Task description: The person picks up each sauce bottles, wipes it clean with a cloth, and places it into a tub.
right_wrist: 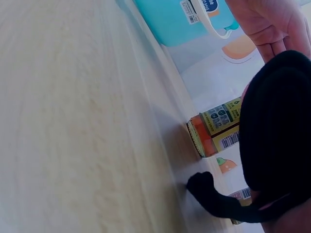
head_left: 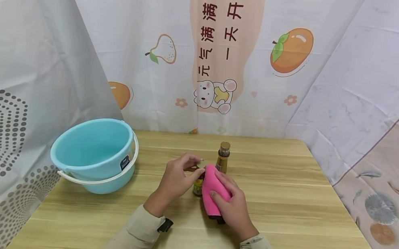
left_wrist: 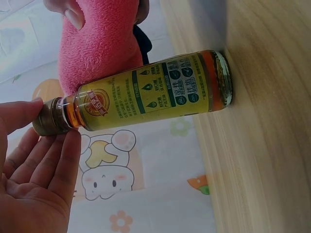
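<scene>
In the left wrist view, a small glass bottle (left_wrist: pixel 165 90) with a yellow-green label and amber contents stands on the table. My left hand (head_left: pixel 175 179) pinches its brown cap (left_wrist: pixel 50 118) between thumb and fingers. My right hand (head_left: pixel 232 206) grips a pink terry pad (head_left: pixel 210 190) with a black end and a black strap (right_wrist: pixel 218 201). The pad lies against the bottle's side, covering part of it in the head view. Just behind, a second bottle (head_left: pixel 222 161) with a gold-brown cap stands upright, its lower part hidden by the pad and right hand.
A light-blue bucket (head_left: pixel 93 141) with a white handle stands on the left of the wood-grain table (head_left: pixel 287 190). Printed curtains (head_left: pixel 152 14) hang behind the table and on both sides.
</scene>
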### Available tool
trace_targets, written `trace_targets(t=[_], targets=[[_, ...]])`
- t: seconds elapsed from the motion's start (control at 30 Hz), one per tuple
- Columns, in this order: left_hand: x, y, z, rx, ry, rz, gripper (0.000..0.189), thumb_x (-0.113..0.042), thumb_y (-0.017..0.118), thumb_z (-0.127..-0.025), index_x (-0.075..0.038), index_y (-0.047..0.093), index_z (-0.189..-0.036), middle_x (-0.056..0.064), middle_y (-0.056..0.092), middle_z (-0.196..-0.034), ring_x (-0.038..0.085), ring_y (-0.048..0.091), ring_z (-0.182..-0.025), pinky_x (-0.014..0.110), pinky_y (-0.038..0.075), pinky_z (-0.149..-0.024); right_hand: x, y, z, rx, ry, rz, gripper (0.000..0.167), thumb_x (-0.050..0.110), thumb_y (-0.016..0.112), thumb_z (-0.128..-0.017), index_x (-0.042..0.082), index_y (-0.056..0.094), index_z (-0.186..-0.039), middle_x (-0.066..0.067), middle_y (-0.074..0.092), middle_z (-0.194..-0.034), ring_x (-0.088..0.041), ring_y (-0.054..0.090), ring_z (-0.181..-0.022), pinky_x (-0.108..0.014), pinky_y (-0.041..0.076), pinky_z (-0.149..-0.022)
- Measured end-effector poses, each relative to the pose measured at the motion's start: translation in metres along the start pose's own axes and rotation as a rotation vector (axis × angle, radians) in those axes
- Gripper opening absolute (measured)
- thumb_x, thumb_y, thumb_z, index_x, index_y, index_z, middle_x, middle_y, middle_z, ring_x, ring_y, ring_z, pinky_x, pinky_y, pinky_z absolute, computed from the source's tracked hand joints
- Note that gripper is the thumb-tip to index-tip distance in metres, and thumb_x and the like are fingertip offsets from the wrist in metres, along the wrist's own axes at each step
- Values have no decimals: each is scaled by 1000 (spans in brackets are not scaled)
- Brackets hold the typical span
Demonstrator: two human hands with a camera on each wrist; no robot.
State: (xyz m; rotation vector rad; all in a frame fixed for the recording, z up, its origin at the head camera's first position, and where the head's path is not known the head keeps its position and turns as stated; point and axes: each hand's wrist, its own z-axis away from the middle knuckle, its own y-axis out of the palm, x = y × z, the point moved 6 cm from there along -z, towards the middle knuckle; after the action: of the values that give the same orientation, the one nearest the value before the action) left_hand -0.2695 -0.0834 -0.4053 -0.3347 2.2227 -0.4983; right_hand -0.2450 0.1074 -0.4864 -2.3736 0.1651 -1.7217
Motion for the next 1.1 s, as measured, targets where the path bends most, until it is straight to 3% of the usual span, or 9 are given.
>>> trace_targets(t=[0.27,0.7,0.9,1.1], targets=[[0,-1,2,-13,0,-2,25,-13,79,-93,-3,68,-114,8,76,-113,16,76,-106,25,63,-86,-5,1,0,19,64,27,57,16,79,-92,35,62,-143,1,55,-151,-25,62,-120,-27,58,-90],[-1,-1,1,-14,11,3,25,-12,78,-93,-4,68,-114,8,76,-112,17,76,-105,27,64,-85,-10,2,0,29,112,143,57,15,80,-91,32,63,-143,3,58,-149,-19,62,-121,-29,56,-97],[-1,-1,1,-7,7,12,24,-10,78,-93,-3,67,-114,9,76,-112,18,76,-106,30,64,-85,-13,2,1,46,132,209,58,18,80,-91,33,62,-144,0,57,-150,-21,60,-129,-38,55,-103],[-1,-2,0,-28,35,-40,29,-15,80,-92,-6,67,-116,7,76,-112,19,76,-104,31,64,-87,-13,2,1,35,115,302,57,17,80,-89,29,64,-143,-8,56,-151,-29,58,-131,-46,55,-102]])
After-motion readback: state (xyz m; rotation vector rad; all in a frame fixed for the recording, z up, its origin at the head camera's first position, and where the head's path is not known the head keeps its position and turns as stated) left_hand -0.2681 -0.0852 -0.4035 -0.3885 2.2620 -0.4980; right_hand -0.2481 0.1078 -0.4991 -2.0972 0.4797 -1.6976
